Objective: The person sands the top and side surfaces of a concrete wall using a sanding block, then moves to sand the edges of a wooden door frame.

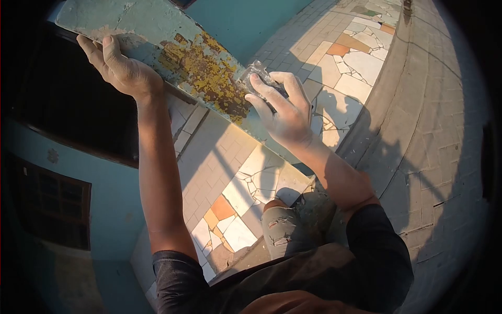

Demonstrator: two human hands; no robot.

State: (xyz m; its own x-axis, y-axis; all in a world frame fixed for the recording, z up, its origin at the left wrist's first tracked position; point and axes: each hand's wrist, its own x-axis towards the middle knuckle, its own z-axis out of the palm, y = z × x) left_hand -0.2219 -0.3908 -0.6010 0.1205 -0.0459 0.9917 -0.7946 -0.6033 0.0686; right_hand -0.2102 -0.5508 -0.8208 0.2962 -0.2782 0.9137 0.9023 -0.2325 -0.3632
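A square pillar [151,39] with pale blue-green paint slants across the upper view. On its face is a worn patch [201,70] of flaking yellow and brown. At the pillar's left edge, my left hand [125,70] is dusty and rests with its fingers stretched out and thumb raised. My right hand [282,107], also covered in pale dust, presses a crumpled grey sheet of sandpaper [256,70] against the pillar's right side. The sandpaper is partly hidden beneath my fingers, and its underside does not show.
Below lies a floor of pale tiles and broken orange and white tile pieces [230,225]. Grey paving [418,157] runs along the right. A turquoise wall [115,193] with a dark wooden window [57,201] stands at left. My knee in torn trousers [282,230] is below the pillar.
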